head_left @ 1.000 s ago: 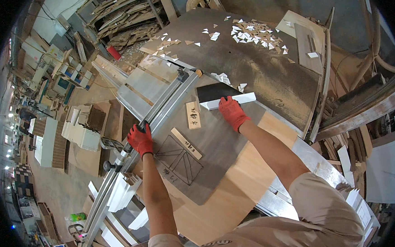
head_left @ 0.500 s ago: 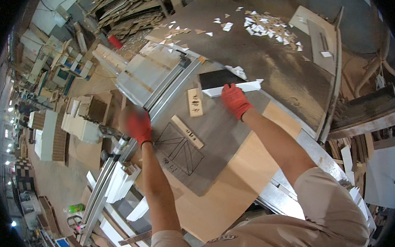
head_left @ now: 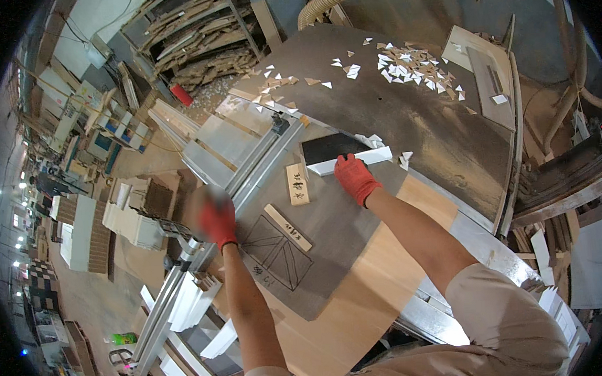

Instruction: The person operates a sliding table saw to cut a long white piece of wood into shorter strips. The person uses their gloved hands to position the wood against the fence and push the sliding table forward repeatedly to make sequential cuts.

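Observation:
My right hand [head_left: 355, 179], in a red glove, has its fingers closed over the near edge of a white strip [head_left: 375, 156]. The strip lies along the front of a black panel [head_left: 331, 147] on the table. My left hand [head_left: 218, 223], also red-gloved, is at the metal rail on the left; a blurred patch covers its fingers, so what it touches is hidden. Between the hands lie two wooden pieces with dark marks, a broad block [head_left: 298, 184] and a narrow slat [head_left: 288, 227]. Small white offcuts [head_left: 405, 159] lie just beyond the strip's right end.
A grey sheet [head_left: 320, 283] with a drawn rectangle covers the middle of the work surface. White and brown triangular offcuts [head_left: 411, 67] litter the dark table beyond. Metal rails [head_left: 258, 164] run along the left side. Stacked white profiles [head_left: 192, 301] stand at lower left.
The view has shifted slightly. A small white piece at the strip's right end now lies apart from it. My right hand keeps its hold; my left hand stays by the rail.

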A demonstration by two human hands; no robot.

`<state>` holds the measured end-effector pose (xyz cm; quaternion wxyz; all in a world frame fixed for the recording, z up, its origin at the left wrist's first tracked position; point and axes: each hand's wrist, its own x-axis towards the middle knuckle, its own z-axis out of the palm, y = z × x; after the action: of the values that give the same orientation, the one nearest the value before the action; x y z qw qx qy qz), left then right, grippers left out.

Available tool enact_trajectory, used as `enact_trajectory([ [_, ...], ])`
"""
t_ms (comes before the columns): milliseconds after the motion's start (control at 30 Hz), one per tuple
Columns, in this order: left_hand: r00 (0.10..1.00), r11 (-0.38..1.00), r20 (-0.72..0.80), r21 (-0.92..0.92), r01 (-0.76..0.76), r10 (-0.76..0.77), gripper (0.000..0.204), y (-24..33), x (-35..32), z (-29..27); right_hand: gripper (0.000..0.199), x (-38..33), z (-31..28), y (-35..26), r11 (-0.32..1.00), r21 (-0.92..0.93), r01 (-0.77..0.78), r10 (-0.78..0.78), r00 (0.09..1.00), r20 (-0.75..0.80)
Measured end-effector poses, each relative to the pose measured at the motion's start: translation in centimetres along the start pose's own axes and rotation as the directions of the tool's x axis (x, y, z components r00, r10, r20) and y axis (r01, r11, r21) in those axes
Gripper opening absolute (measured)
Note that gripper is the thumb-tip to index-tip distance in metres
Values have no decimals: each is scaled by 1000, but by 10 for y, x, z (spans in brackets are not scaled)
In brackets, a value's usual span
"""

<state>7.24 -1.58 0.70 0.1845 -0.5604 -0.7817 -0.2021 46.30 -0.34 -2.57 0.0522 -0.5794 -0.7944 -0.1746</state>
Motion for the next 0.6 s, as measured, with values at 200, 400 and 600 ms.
enact_trajectory([
  [200, 979, 994, -176, 57, -93, 101, 52, -23, 6, 23, 21, 7, 0, -4, 1000, 1, -1, 1, 999, 33],
  [400, 991, 997, -119, -44, -69, 63, 50, -2, -1, 9, 19, 5, 3, 6, 999, 45, -8, 8, 1000, -9],
  [600, 996, 999, -89, -22, -32, 29, 52, 1, -8, 3, 19, 6, 4, 0, 1000, 10, 30, -29, 998, -57],
])
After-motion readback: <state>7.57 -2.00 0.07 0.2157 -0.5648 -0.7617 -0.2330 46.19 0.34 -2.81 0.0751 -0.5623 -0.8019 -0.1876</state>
